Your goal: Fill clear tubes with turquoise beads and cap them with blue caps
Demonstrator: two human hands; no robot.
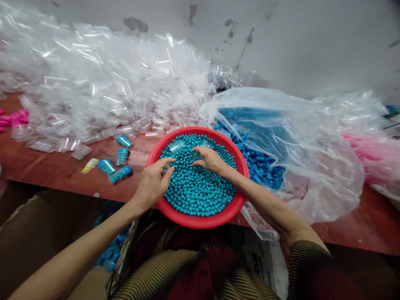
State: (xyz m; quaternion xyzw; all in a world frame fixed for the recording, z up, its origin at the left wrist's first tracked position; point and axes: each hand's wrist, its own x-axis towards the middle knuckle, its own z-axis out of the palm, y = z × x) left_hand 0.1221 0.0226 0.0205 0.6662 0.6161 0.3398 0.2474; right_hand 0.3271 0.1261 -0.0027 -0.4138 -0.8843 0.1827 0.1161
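Observation:
A red basin [200, 223] full of small turquoise beads [200, 183] stands at the table's front edge. Over its left side, my left hand [155, 180] is half curled, a gap between thumb and fingers and nothing visible in them. Above the middle of the beads, my right hand [211, 160] has its thumb and fingers around a clear plastic cup [196, 156], partly hidden by the fingers. Another clear cup [176, 146] lies on the beads near the far rim. Left of the basin lie several bead-filled cups [123, 156] with blue tops.
A large heap of clear plastic cups [118, 83] covers the table's back left. Blue plastic pieces [259, 164] spill from a translucent bag [328, 179] at right. Pink pieces [15, 118] lie far left. Below the table, a box holds blue filled items [112, 250].

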